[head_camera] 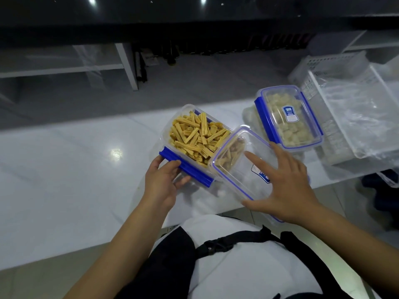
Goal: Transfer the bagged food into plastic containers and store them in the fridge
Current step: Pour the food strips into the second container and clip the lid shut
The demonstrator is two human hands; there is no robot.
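Where the white countertop nears its front edge, a clear plastic container sits heaped with yellow, ridged sticks of food; the sticks are short, flat-sided and dry-looking, piled at all angles up to the rim; the container is rectangular with rounded corners, and a blue hinged clip runs along its near side. The left hand holds that near side, its thumb curled over the blue clip and its fingers tucked round below it; the right hand lies with fingers spread wide and fairly straight on a transparent lid, which has a blue seal line round its edge and a blue and white label partly under the palm; the lid overlaps the right end of the open container, sitting askew rather than closed on it. Farther right stands a second container, lidded and with blue clips, filled with pale, lumpy chunks and bearing a blue label on top; it rests on something pale and translucent that I cannot make out. At the far right lies a clear plastic tray holding crumpled transparent bags, with a white slotted basket behind it; the countertop is glossy and reflects a ceiling light.
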